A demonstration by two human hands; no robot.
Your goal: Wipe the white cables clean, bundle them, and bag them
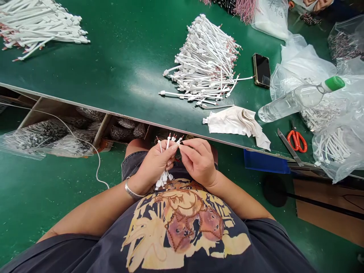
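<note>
My left hand [157,161] is closed around a small bunch of white cables [164,179]. Their white connector ends hang below the fist, and reddish stripped tips stick up above the thumb. Close beside it, my right hand [199,159] pinches at the upper end of one cable, thumb and forefinger together near the left thumb. The fingers partly cover that end. On the green table ahead lies a large pile of white cables [204,57] with reddish wire tips, a few strands loose at its near edge.
Another cable pile [42,26] lies at the far left. To the right are a phone [261,70], a cloth [233,121], a clear bottle [292,102] lying tilted, orange-handled scissors [297,140], a metal blade [288,146] and plastic bags [304,57]. Bagged parts [57,138] sit under the table.
</note>
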